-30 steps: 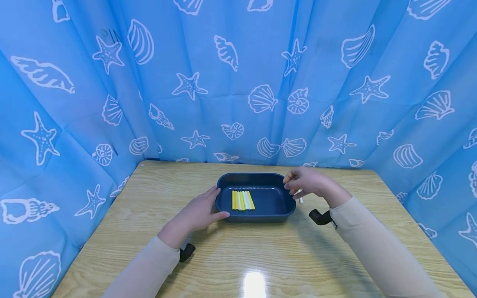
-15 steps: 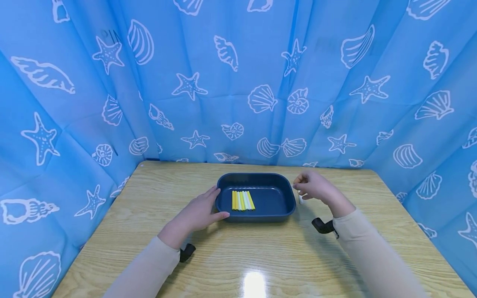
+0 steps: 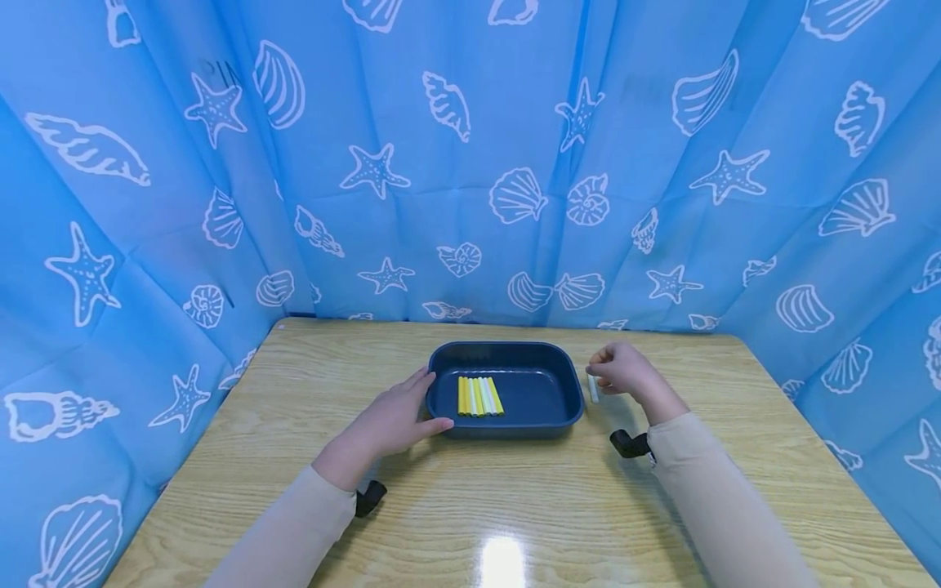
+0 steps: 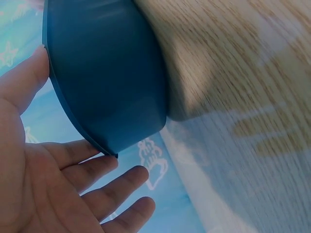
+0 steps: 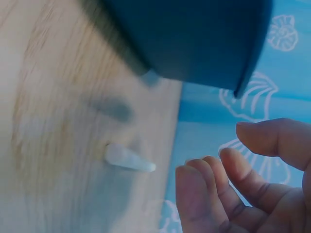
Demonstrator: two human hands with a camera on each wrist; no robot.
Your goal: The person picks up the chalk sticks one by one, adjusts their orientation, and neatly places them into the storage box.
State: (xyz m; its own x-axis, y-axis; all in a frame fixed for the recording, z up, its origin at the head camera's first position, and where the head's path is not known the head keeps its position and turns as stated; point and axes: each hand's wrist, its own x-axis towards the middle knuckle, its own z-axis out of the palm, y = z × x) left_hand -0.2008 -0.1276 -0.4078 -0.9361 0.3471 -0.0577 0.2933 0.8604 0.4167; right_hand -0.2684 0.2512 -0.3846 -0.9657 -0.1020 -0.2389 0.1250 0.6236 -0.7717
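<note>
A dark blue rectangular container (image 3: 515, 429) stands on the table, with a row of yellow and white chalk sticks (image 3: 480, 397) in its left part. My left hand (image 3: 388, 415) rests at the container's left end, its thumb and fingertips touching the rim in the left wrist view. Just right of the container, one white chalk stick (image 5: 129, 158) lies on the wooden surface. Above that stick hovers my right hand (image 3: 623, 372). In the right wrist view its loosely bent fingers (image 5: 191, 194) and thumb are apart, with nothing between them.
The wooden table (image 3: 470, 498) extends in front of the container and to both sides. A blue curtain (image 3: 470, 204) with white shell and starfish prints encloses the back and sides. Each wrist carries a black camera mount (image 3: 631, 445).
My right hand has moved rightward from over the container's right rim to above the loose white chalk stick, which now shows more fully. The left hand and container have stayed put.
</note>
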